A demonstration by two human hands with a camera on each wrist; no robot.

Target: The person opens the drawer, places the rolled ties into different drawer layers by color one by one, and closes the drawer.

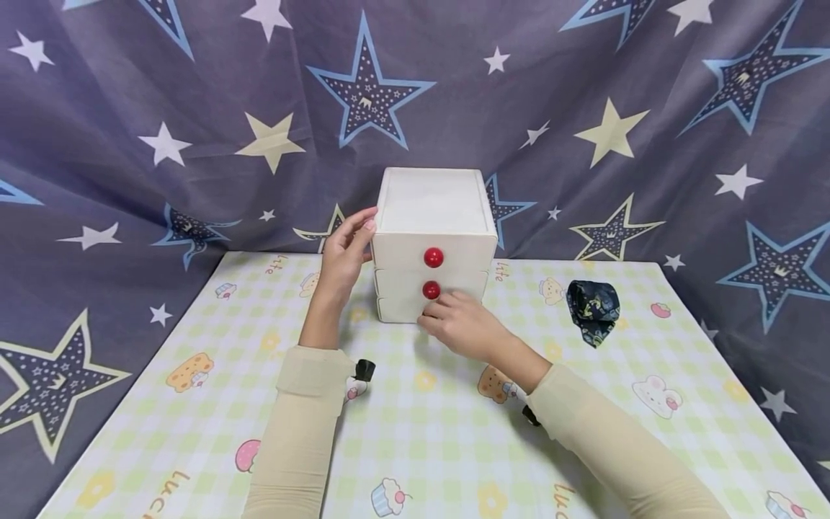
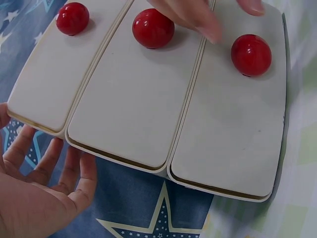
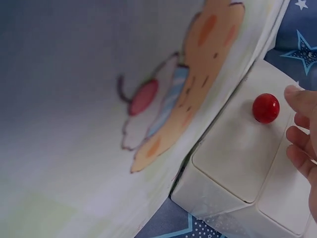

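A white three-drawer box (image 1: 434,205) stands at the back of the table, all drawers closed, each with a round red knob. My left hand (image 1: 342,261) rests at its left side, fingers spread along the side panel near the top. In front of the lower drawers is my right hand (image 1: 465,326), its fingers bent a little. The bottom red knob (image 2: 251,55) is hidden behind it in the head view. Both wrist views show that knob free, with the right thumb (image 3: 299,96) and fingers close by but apart from it.
A rolled dark patterned necktie (image 1: 593,306) lies on the table to the right of the box. A checked tablecloth (image 1: 415,440) with cartoon prints covers the table. Behind the box hangs a dark star-patterned curtain (image 1: 214,137).
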